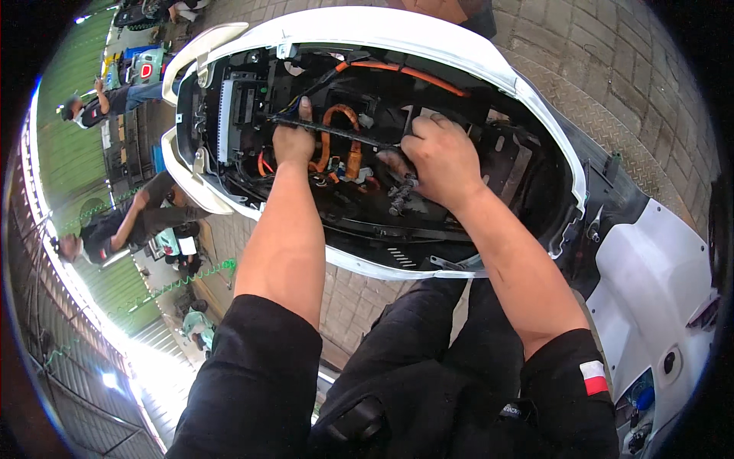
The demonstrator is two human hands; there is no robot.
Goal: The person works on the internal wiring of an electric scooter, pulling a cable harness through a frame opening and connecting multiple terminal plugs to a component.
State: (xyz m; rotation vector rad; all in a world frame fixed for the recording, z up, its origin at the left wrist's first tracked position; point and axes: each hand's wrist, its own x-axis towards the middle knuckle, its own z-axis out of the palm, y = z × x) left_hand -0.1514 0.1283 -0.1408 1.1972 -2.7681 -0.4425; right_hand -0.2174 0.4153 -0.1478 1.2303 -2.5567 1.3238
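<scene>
Both my hands are inside the open body of a scooter [367, 24] with white panels. A black-wrapped wiring harness [340, 131] stretches between them across the bay. My left hand [293, 144] is closed round its left end, the thumb pointing away from me. At the other end my right hand [442, 157] is closed on the harness, knuckles up, its fingertips partly hidden. Below its fingers hang black connectors [401, 195]. A thick orange cable [327, 126] loops between my hands, under the harness. Another orange cable [413, 73] runs along the far inner side.
A white rear panel [646, 287] lies at the right, with a metal tool [595, 226] near it. Cream grab rails [183, 164] jut out at the left end. Two other people [115, 222] [115, 103] are at the left, by other scooters. Brick paving [612, 61] surrounds the scooter.
</scene>
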